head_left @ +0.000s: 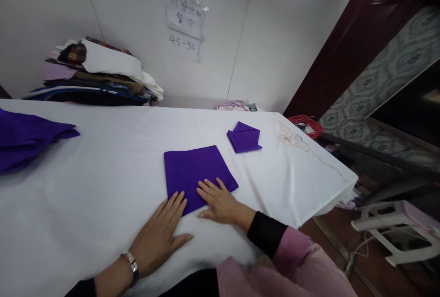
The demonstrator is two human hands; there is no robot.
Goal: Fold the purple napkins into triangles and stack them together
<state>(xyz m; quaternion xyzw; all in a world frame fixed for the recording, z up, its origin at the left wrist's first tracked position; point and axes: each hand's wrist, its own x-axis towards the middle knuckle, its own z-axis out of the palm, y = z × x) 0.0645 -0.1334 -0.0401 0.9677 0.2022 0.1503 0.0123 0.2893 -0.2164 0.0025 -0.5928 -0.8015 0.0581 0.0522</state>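
A purple cloth napkin, folded into a flat four-sided shape, lies on the white tablecloth in front of me. My left hand rests with its fingertips on the napkin's near left edge, fingers stretched out and thumb apart. Flat on the near right part of the same napkin lies my right hand, its fingers spread. Neither hand grips anything. Beyond the napkin, to the right, sits a smaller purple napkin folded into a pointed shape. Several loose purple cloths are heaped at the left edge.
A stack of folded clothes stands behind the table at the left. Handwritten paper signs hang on the wall. A red basket is past the table's far right corner. Right of the table, a white and pink stool stands on the floor.
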